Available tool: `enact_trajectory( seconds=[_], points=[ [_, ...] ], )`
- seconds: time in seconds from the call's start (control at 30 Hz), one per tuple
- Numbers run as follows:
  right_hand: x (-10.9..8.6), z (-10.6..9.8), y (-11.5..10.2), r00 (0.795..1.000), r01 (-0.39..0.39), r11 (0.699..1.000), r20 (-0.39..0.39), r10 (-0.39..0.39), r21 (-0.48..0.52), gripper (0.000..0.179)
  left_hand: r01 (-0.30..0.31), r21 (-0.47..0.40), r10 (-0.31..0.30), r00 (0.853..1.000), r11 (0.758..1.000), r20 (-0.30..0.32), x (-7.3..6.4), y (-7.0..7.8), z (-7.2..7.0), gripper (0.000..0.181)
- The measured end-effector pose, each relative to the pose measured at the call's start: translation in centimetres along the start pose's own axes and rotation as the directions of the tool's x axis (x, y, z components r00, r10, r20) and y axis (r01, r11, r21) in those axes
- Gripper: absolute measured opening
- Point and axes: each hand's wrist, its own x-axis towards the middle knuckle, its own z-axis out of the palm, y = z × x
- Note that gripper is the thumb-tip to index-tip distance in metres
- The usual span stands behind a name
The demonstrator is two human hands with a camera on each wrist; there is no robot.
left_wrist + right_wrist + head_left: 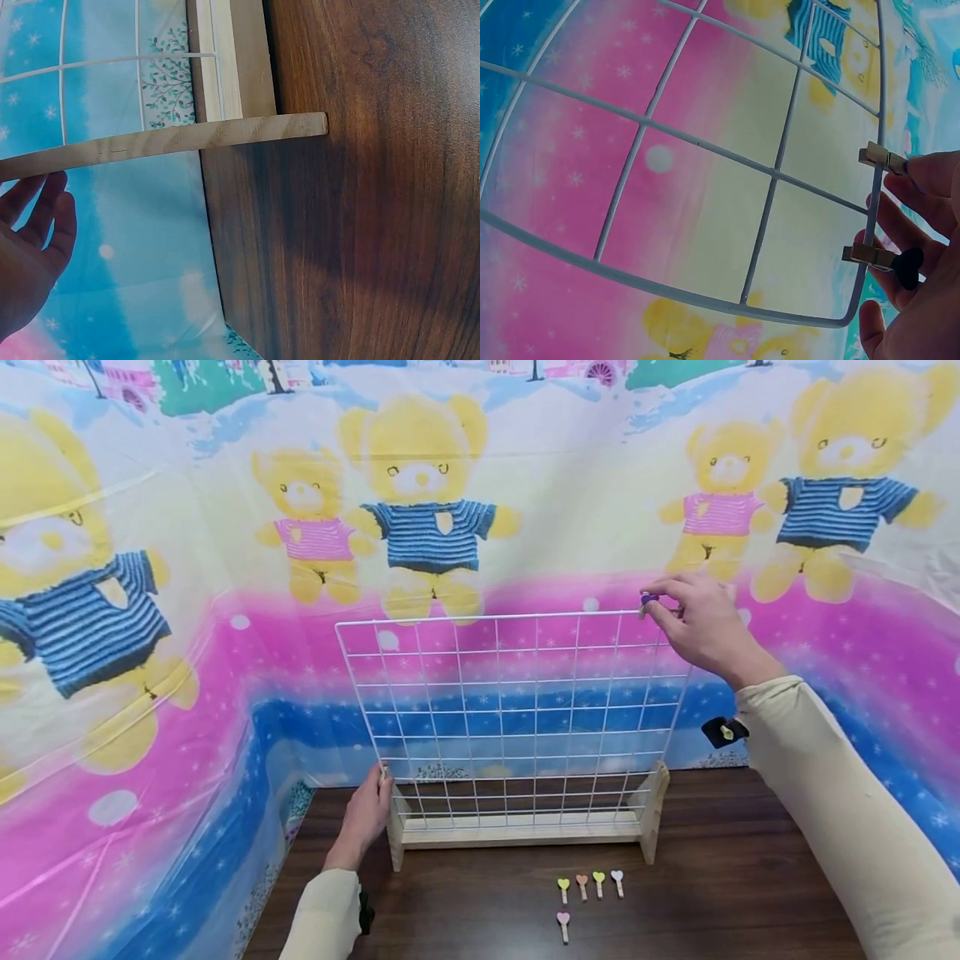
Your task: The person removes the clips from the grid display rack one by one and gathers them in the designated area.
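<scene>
A white wire grid [450,620] stands upright in a pale wooden stand [525,838]. At the grid's top wire, close to the right corner, my right hand [701,622] pinches a small wooden clothespin with a purple heart [647,600]. The right wrist view shows this clothespin [883,158] with its jaws across the wire. A second clothespin with a dark heart [881,259] sits nearer the corner, by the other fingers. My left hand [367,814] holds the upper part of the stand's left side post [165,141], fingertips against the wood.
Several heart clothespins lie on the dark wooden table [465,910] before the stand: yellow [563,888], orange [582,885], yellow-green [598,883], white [617,883] and, nearer me, pink [563,927]. A bear-printed cloth [570,518] hangs behind and along the sides.
</scene>
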Motion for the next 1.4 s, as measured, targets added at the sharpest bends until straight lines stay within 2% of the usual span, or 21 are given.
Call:
enact_trajectory(
  seconds=[0.3,0.47,0.57,0.67,0.8,1.0,1.2,1.27,1.4],
  points=[
    [0.0,0.5,-0.2,0.998,-0.046,0.998,-0.032,0.048,0.051,0.019,0.004,-0.004,-0.004,1.000,1.000,0.004,0.0,-0.3,0.0,0.044],
    [0.2,0.4,-0.5,0.993,-0.102,0.991,-0.042,0.106,0.091,0.023,-0.004,0.003,0.004,1.000,1.000,-0.006,0.0,-0.2,0.1,0.044],
    [0.3,0.3,-0.7,0.990,-0.111,0.988,-0.073,0.119,0.109,0.024,-0.007,-0.003,0.007,1.000,1.000,-0.008,-0.1,-0.2,0.1,0.044],
    [0.2,0.2,-0.9,0.987,-0.075,0.991,-0.130,0.089,0.111,0.023,-0.004,-0.009,0.004,1.000,1.000,-0.007,-0.3,-0.1,0.2,0.044],
    [-0.3,0.0,-1.4,0.983,0.002,0.998,-0.184,0.011,0.069,0.017,0.001,-0.008,-0.001,1.000,1.000,-0.006,-0.3,-0.2,0.2,0.044],
    [-2.1,-0.2,-2.8,0.974,0.092,0.995,-0.212,-0.084,0.028,0.012,-0.001,-0.009,0.001,1.000,1.000,0.001,-0.2,-0.3,0.2,0.044],
    [-4.7,0.6,-3.7,0.964,0.223,0.966,-0.176,-0.199,0.129,0.014,-0.004,-0.002,0.004,1.000,1.000,-0.005,-0.1,-0.3,0.2,0.044],
    [-5.8,1.3,-3.7,0.971,0.219,0.957,-0.138,-0.195,0.189,0.017,-0.003,-0.004,0.003,1.000,1.000,-0.005,0.0,-0.3,0.2,0.043],
    [-7.9,3.1,-3.3,0.990,0.139,0.958,-0.042,-0.132,0.250,0.016,-0.015,-0.002,0.015,1.000,1.000,-0.020,-0.1,-0.1,0.1,0.042]
  ],
)
